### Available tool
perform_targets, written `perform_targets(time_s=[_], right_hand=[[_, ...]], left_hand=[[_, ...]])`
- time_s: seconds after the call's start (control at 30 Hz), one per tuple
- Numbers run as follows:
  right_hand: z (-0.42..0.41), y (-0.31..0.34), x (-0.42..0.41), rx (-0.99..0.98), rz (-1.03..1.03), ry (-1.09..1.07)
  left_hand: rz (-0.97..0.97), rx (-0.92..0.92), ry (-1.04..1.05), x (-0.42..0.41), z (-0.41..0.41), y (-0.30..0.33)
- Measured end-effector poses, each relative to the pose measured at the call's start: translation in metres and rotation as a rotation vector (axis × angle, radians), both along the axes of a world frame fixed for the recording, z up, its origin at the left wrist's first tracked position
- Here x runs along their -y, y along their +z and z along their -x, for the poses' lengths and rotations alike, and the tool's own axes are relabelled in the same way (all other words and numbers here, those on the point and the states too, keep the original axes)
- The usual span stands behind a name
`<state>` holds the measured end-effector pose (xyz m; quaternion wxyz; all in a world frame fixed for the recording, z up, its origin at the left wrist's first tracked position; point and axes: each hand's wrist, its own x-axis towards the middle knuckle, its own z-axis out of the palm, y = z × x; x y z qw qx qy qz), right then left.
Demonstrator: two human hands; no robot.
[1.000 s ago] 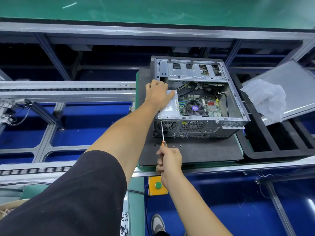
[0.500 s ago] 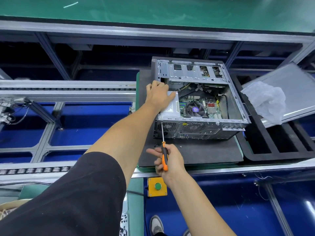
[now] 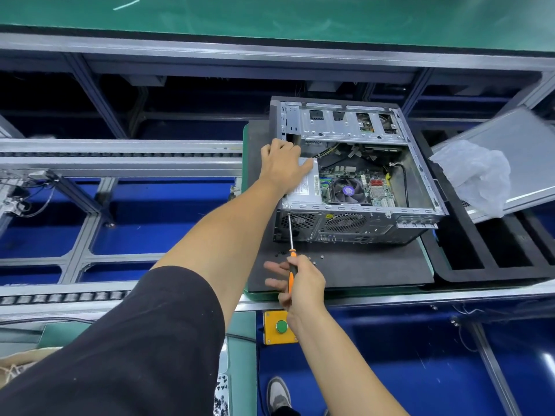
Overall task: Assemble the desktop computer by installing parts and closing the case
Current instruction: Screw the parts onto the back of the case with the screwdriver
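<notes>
A person stands at an assembly-line surface (image 3: 345, 271) covered by a dark mat, looking down at an open desktop computer case (image 3: 354, 175) lying on its side with the interior facing up. Inside are the motherboard with its round cooling fan (image 3: 348, 190) and, in the near-left corner, the silver power supply (image 3: 303, 190).

The left hand (image 3: 282, 169) rests flat across the top of the power supply, fingers spread, pressing it down into its corner.

The right hand (image 3: 300, 283) holds an orange-handled screwdriver (image 3: 290, 250), whose tip meets the case's rear panel at the upper-left corner, beside the power supply's vent grille. A second ago this hand was wrapped fully round the handle; now the fingers have fanned out to the left, and the handle lies against the palm under the thumb — a looser hold, probably a re-grip between turns.

That suggests a power-supply screw is partly driven and not yet tight. A few small screws (image 3: 282, 253) lie on the mat near the screwdriver.

The side panel (image 3: 495, 151) leans well off to the right with a crumpled plastic bag (image 3: 477, 175) on it, so closing the case remains ahead.
</notes>
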<state>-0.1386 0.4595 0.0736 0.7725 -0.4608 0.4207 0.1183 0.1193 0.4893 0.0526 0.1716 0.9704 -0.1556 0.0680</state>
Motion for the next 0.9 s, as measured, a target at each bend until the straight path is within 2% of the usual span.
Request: perform_targets(time_s=[0.17,0.33,0.5,0.57,0.63,0.9], right_hand=[[-0.001,-0.003,-0.008,-0.003,0.022,0.009],[0.003,-0.003,-0.007,0.077,0.186,-0.053],[-0.002,0.003,-0.008,-0.034,-0.151,-0.058],[-0.004,0.003,-0.008,-0.066,-0.208,-0.063],[-0.005,0.004,-0.010,-0.064,-0.170,-0.068],[0.000,-0.004,-0.014,0.060,0.214,-0.098]], left_hand=[[0.005,-0.006,0.001,0.000,0.001,0.001],[0.004,-0.004,0.007,0.001,0.000,0.001],[0.003,0.003,0.009,0.001,-0.002,0.000],[-0.008,-0.003,0.013,0.001,-0.002,-0.001],[-0.015,-0.004,0.014,0.002,-0.002,-0.001],[0.004,0.008,0.005,0.001,0.000,0.000]])
